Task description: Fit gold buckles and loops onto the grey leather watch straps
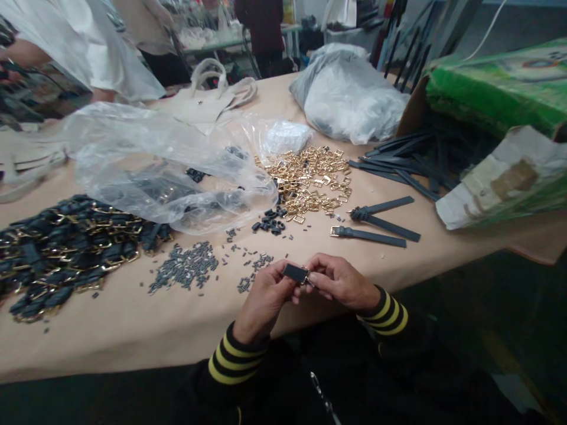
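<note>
Between my two hands, over the table's near edge, is a short dark strap (296,272) with a metal buckle (305,275) at its right end. My left hand (269,295) pinches the strap's left part. The fingers of my right hand (339,281) close on the buckle end. Small dark tube-like pieces (186,265) lie in a heap left of my hands, with more scattered just behind them. Farther back is a pile of gold buckles (316,180), with several black loops (270,221) in front of it. A strap with a buckle (367,235) and other dark straps (385,218) lie to the right.
Dark strap pieces with gold buckles (66,248) form a large pile at left. A clear plastic bag (168,159) spreads behind it. A stuffed plastic bag (349,94), long dark straps (411,153) and a green box (496,88) stand at back right. A person in white (97,53) is at upper left.
</note>
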Demonstrator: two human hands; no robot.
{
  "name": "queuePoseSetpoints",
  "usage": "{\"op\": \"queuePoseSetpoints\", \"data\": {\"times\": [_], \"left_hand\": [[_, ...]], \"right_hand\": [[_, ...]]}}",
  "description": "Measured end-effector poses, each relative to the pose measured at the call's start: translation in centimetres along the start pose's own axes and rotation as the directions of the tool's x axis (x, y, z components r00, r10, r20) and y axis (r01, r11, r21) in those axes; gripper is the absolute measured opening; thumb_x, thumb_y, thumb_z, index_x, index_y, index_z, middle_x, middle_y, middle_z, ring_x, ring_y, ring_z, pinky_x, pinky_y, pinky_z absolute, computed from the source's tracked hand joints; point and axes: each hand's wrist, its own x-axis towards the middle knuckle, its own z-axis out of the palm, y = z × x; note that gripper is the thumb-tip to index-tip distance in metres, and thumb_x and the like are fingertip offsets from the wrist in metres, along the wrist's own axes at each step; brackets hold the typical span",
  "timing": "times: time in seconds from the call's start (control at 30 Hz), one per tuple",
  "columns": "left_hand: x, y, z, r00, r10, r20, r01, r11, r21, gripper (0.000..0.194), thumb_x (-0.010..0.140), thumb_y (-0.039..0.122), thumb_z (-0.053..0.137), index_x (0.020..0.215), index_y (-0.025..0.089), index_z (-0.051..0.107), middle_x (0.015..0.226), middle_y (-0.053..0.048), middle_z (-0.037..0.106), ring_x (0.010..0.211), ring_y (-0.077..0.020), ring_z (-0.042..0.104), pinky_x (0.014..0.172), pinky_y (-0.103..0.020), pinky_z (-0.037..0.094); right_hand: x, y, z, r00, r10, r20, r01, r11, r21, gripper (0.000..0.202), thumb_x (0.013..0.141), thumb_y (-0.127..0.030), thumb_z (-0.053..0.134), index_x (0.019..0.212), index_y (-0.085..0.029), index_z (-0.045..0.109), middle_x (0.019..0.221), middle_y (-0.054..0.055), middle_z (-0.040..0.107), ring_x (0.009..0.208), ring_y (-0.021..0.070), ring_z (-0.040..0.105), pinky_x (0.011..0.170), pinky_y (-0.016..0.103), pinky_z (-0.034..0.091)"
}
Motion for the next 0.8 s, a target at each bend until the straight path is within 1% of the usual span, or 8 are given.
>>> {"op": "queuePoseSetpoints", "data": {"times": [0.13, 0.3, 0.37, 0.43, 0.53, 0.63, 0.7, 0.8], "left_hand": [[0.4, -1.6, 0.8, 0.997, 0.029, -0.067, -0.037, 0.993, -0.116, 0.019, 0.073, 0.029, 0.062, 0.079, 0.015, 0.050, 0.059, 0.003, 0.055, 0.048, -0.0057, 0.047, 0.046, -0.017, 0.039], [0.2, -1.8, 0.7, 0.987, 0.114, -0.118, -0.105, 0.991, 0.082, 0.012, 0.075, 0.026, 0.060, 0.078, 0.016, 0.054, 0.067, 0.002, 0.056, 0.058, -0.0086, 0.052, 0.057, -0.021, 0.045], [-0.1, -1.8, 0.5, 0.989, 0.121, -0.080, -0.111, 0.986, 0.128, 0.011, 0.075, 0.025, 0.059, 0.082, 0.015, 0.058, 0.076, 0.000, 0.059, 0.070, -0.0111, 0.055, 0.066, -0.023, 0.047], [-0.3, -2.0, 0.3, 0.993, 0.101, -0.059, -0.095, 0.991, 0.090, 0.015, 0.076, 0.026, 0.058, 0.085, 0.014, 0.061, 0.081, -0.002, 0.060, 0.077, -0.0132, 0.055, 0.072, -0.025, 0.047], [-0.3, -2.3, 0.5, 0.987, 0.061, -0.150, -0.070, 0.996, -0.053, 0.016, 0.076, 0.028, 0.058, 0.078, 0.013, 0.061, 0.077, -0.002, 0.060, 0.071, -0.0122, 0.056, 0.069, -0.026, 0.048], [-0.2, -2.5, 1.0, 0.966, 0.041, -0.256, -0.086, 0.982, -0.167, 0.015, 0.074, 0.027, 0.059, 0.074, 0.012, 0.059, 0.072, -0.001, 0.060, 0.066, -0.0110, 0.056, 0.063, -0.024, 0.047], [-0.1, -2.6, 1.2, 0.961, 0.047, -0.273, -0.099, 0.979, -0.178, 0.015, 0.074, 0.027, 0.059, 0.075, 0.012, 0.059, 0.072, -0.001, 0.060, 0.066, -0.0113, 0.056, 0.064, -0.024, 0.047], [-0.1, -2.9, 1.2, 0.955, 0.098, -0.281, -0.126, 0.989, -0.083, 0.018, 0.075, 0.030, 0.058, 0.077, 0.012, 0.058, 0.072, -0.002, 0.061, 0.067, -0.0125, 0.057, 0.067, -0.026, 0.047]], "right_hand": [[-0.2, -0.2, 1.1, 0.981, -0.117, -0.153, 0.090, 0.981, -0.174, 0.017, 0.081, -0.018, 0.051, 0.096, -0.018, 0.044, 0.072, 0.000, 0.061, 0.064, 0.0102, 0.059, 0.062, 0.023, 0.046], [-0.3, -0.5, 1.0, 0.956, -0.233, -0.177, 0.147, 0.906, -0.397, 0.007, 0.081, -0.017, 0.050, 0.087, -0.017, 0.055, 0.076, 0.000, 0.061, 0.070, 0.0106, 0.058, 0.069, 0.023, 0.045], [-0.2, -0.6, 0.8, 0.963, -0.216, -0.161, 0.125, 0.887, -0.445, 0.006, 0.081, -0.018, 0.051, 0.084, -0.017, 0.056, 0.072, -0.001, 0.059, 0.066, 0.0098, 0.056, 0.065, 0.021, 0.044], [-0.2, -0.6, 0.7, 0.975, -0.177, -0.133, 0.096, 0.879, -0.468, 0.005, 0.081, -0.019, 0.051, 0.083, -0.017, 0.055, 0.068, -0.002, 0.056, 0.058, 0.0080, 0.053, 0.059, 0.020, 0.042], [-0.3, -0.6, 0.8, 0.989, -0.112, -0.100, 0.056, 0.895, -0.443, 0.006, 0.083, -0.020, 0.048, 0.084, -0.017, 0.052, 0.065, -0.004, 0.054, 0.051, 0.0063, 0.052, 0.054, 0.018, 0.042], [-0.3, -0.7, 1.0, 0.988, -0.081, -0.128, 0.020, 0.908, -0.418, 0.006, 0.083, -0.022, 0.047, 0.083, -0.017, 0.050, 0.067, -0.003, 0.054, 0.053, 0.0071, 0.056, 0.055, 0.018, 0.044], [-0.2, -0.8, 1.0, 0.986, -0.059, -0.153, -0.010, 0.910, -0.415, 0.006, 0.083, -0.023, 0.047, 0.083, -0.017, 0.050, 0.070, -0.003, 0.054, 0.055, 0.0076, 0.058, 0.055, 0.018, 0.044], [-0.1, -1.0, 1.0, 0.984, -0.023, -0.174, -0.054, 0.903, -0.427, 0.005, 0.082, -0.022, 0.047, 0.081, -0.017, 0.050, 0.071, -0.003, 0.054, 0.055, 0.0080, 0.059, 0.054, 0.019, 0.044]]}}
